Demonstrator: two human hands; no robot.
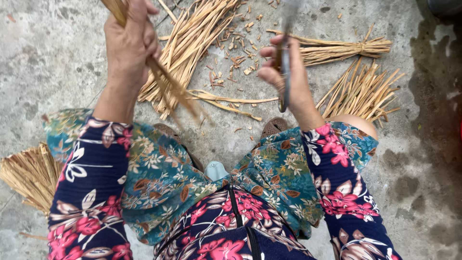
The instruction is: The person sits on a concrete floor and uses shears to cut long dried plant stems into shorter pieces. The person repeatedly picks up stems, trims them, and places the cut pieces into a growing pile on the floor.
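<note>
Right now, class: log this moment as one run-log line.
left hand: grips straw stalks | right hand: holds knife | concrete floor: loose pile, tied bundle

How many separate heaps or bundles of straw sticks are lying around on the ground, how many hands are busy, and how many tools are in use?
Loose heaps of sticks on the ground: 2, the big heap and the right heap
Tied bundle: 1
Brush-like bundle: 1
Hands: 2, left hand holding sticks, right hand holding a blade
Blade: 1
Total: 7

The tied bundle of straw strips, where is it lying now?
In the head view the tied bundle lies on the concrete floor at upper right, just beyond the right hand, above a loose fan of strips.
</note>
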